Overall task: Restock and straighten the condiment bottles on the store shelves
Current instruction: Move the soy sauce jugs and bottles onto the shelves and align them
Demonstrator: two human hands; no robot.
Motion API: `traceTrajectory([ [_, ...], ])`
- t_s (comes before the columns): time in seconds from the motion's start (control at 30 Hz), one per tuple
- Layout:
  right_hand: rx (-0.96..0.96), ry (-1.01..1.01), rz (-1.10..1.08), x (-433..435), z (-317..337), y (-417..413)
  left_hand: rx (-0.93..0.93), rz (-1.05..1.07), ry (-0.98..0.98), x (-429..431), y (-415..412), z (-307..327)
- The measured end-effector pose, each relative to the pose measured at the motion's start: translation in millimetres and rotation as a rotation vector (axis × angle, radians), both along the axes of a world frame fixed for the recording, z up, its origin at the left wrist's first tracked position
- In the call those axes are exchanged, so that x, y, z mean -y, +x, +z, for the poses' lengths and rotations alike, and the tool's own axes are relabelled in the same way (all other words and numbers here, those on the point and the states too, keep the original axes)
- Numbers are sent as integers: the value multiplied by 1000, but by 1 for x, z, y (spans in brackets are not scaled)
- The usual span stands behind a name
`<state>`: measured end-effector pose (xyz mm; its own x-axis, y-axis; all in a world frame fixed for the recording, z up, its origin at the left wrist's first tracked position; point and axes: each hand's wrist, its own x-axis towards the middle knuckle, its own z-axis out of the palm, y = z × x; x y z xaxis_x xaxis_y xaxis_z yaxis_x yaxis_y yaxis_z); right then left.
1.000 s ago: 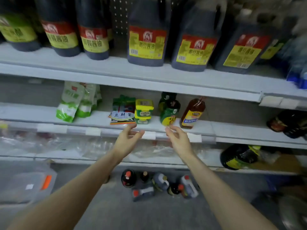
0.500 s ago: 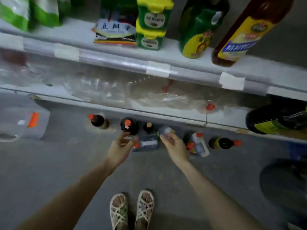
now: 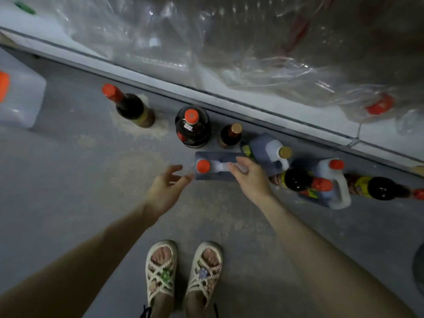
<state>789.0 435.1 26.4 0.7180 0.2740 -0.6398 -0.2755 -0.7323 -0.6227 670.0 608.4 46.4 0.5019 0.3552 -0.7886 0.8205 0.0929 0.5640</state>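
Note:
I look down at the grey floor in front of the bottom shelf. A flat-sided grey jug with an orange cap stands there. My right hand is on its top handle, fingers curled over it. With fingers spread, my left hand holds nothing, its fingertips just left of the jug. Around it stand a tall dark bottle with a red cap, a round dark bottle, a small brown bottle and a gold-capped jug.
To the right a white-handled jug stands among dark bottles lying on their sides. Crumpled clear plastic wrap covers the bottom shelf. A pale plastic container sits far left. My sandalled feet are just behind the hands.
The view dropped from the shelves to the floor. My right hand moved from the gold-capped jug onto the orange-capped jug's handle, and my left hand came down beside that jug.

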Motion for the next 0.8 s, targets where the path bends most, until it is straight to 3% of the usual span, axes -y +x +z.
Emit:
traceTrajectory([
  [0.4,65,-139,366,-9,-71,20,-24,51,-34,3,-26,-76],
  [0.63,42,-180,421,-5,-76,5,-6,54,-45,5,-32,-83],
  [0.8,-36,-96,248,5,-73,-12,24,49,-45,4,-36,-76],
])
